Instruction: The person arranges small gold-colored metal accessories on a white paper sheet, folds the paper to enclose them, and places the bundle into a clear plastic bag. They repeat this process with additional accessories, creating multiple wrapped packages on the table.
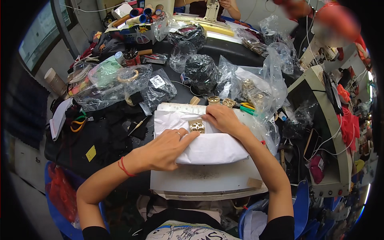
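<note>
A gold-coloured metal buckle (197, 127) on a small tan backing lies amid folded white paper (212, 150). My left hand (170, 147), ringed and with a red string on its wrist, grips the paper's front fold, its thumb beside the buckle. On the far side, my right hand (225, 118) bends its fingers over the paper at the buckle's upper right; some fingertips are hidden. Beneath the paper is a pale work board (188, 182). Just beyond my right hand sit two more gold-coloured buckles (228, 103) on tan pieces.
Clear plastic bags (262, 86) crowd the far right, one holding gold-coloured parts. Green-handled pliers (248, 109) lie near my right hand. Orange-handled scissors (78, 124) and an awl-like tool (138, 126) are at left. A machine frame (324, 140) stands at right. Another person's hand (230, 6) shows at the back.
</note>
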The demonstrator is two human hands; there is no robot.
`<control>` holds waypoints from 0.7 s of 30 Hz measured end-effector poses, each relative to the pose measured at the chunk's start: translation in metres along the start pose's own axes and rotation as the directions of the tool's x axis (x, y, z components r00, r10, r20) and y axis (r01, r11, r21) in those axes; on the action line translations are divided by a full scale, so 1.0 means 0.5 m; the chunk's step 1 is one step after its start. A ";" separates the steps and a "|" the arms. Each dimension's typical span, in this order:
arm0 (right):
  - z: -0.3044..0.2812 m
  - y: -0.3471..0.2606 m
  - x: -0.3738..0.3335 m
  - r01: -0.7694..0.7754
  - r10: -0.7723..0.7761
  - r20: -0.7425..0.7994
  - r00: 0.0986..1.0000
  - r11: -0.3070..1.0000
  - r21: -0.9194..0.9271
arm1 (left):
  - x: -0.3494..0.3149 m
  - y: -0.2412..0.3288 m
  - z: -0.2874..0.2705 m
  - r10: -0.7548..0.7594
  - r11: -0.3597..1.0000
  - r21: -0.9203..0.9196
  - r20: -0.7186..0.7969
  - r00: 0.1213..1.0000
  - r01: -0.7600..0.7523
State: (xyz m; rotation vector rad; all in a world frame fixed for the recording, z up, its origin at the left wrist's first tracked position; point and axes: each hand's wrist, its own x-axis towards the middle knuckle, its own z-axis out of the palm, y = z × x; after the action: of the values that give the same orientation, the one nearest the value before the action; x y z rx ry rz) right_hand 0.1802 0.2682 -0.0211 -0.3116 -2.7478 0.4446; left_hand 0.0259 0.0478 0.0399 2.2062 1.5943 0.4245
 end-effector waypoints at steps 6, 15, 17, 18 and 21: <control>0.005 0.029 0.035 -0.007 0.006 -0.010 1.000 0.994 -0.109 | 0.003 -0.012 -0.004 0.082 0.975 0.213 -0.066 0.994 -0.066; -0.114 -0.085 -0.012 -0.091 0.071 0.142 0.987 0.985 0.143 | -0.021 0.010 0.010 -0.040 0.976 0.202 -0.183 0.982 0.077; -0.130 -0.091 -0.073 -0.060 0.025 0.278 0.960 0.991 0.119 | -0.016 0.017 0.018 0.003 0.973 0.225 -0.180 0.984 0.039; -0.130 -0.093 -0.094 -0.031 0.012 0.245 0.970 0.997 0.074 | -0.013 0.023 0.015 0.025 0.985 0.172 -0.211 0.977 0.012; -0.127 -0.116 -0.128 0.056 -0.054 0.119 0.991 0.998 -0.008 | -0.022 0.038 -0.002 -0.046 0.997 0.054 -0.179 0.983 0.057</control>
State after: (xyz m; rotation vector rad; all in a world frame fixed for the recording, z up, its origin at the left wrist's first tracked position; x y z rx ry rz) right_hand 0.2525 0.2145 0.0364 -0.2183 -2.8678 0.4462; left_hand 0.0379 0.0324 0.0495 2.2177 1.7727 0.5813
